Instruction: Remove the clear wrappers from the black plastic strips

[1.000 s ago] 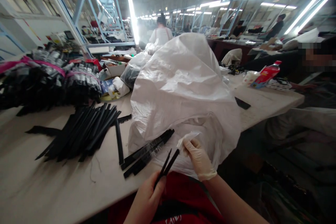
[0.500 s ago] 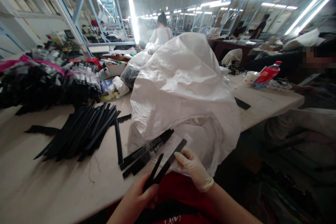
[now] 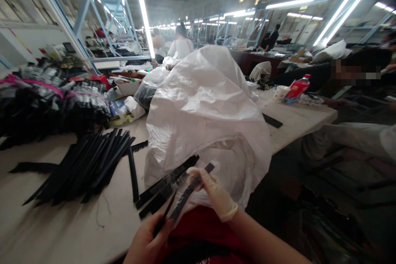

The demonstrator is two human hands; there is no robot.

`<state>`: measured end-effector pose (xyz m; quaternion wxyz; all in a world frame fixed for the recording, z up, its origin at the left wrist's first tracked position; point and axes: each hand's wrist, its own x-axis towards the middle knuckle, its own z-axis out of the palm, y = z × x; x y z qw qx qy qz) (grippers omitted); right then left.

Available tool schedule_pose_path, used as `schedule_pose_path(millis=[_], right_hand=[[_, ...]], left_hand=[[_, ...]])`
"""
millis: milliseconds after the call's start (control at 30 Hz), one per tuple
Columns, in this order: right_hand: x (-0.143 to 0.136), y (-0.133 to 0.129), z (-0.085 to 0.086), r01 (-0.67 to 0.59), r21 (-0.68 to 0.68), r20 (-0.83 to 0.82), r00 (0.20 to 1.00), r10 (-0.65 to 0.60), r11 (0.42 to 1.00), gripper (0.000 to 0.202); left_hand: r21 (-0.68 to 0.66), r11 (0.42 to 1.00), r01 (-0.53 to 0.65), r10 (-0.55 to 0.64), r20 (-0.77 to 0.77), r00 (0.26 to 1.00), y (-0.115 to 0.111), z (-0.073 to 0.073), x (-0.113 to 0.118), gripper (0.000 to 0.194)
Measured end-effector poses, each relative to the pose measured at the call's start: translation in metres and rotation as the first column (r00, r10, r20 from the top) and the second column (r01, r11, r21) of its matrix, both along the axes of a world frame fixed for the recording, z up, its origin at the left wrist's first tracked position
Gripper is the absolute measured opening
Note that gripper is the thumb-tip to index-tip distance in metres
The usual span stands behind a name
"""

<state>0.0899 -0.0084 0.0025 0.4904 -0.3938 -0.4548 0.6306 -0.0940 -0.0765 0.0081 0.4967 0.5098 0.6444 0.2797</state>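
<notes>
My bare left hand (image 3: 151,234) is closed round the lower ends of black strips (image 3: 183,201), low in front of my body. My right hand (image 3: 219,196), in a pale thin glove, wraps round the upper part of the wider strip, whose tip sticks out past the fingers. Something clear and shiny, like plastic film, shows along that strip between the hands. Just beyond, more black strips with clear wrapping (image 3: 161,189) lie at the table's front edge beside a large white plastic bag (image 3: 198,99). A fanned pile of loose black strips (image 3: 83,165) rests to the left.
Bundles of wrapped black pieces (image 3: 83,101), tied with pink bands, stand at the back left. On the right of the table (image 3: 297,117) are a red bottle (image 3: 298,86) and a flat black piece (image 3: 272,120). Other people work farther off.
My right hand has shifted left and its fingers have come over the wider strip, where shiny film now shows. The whole view has swung slightly right.
</notes>
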Motion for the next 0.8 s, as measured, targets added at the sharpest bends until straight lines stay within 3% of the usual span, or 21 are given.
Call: schedule_pose_path(millis=[133,267,400,600,800], right_hand=[[-0.017,-0.019,-0.013,-0.204,-0.063,-0.014,0.979,0.203,0.977,0.046],[0.000,-0.006,-0.004,-0.045,-0.165,-0.135,0.991,0.022,0.985,0.046],[-0.002,-0.001,0.000,-0.124,-0.207,-0.270,0.961,0.065,0.970,0.044],[-0.019,-0.030,-0.020,-0.313,-0.205,-0.056,0.950,0.308,0.927,0.053],[-0.007,-0.008,-0.011,-0.148,-0.210,-0.288,0.954,0.084,0.966,0.054]], left_hand=[[0.022,1.000,0.013,-0.013,0.000,1.000,0.005,0.008,0.005,0.038],[-0.026,0.989,0.143,-0.143,-0.012,0.990,-0.001,0.012,-0.003,0.030],[-0.002,0.989,0.151,-0.150,0.052,0.987,-0.002,0.005,0.008,0.033],[0.139,0.971,0.194,-0.193,-0.023,0.981,0.005,0.003,0.019,0.029],[0.095,0.974,0.207,-0.189,-0.167,0.968,0.002,0.011,0.005,0.025]])
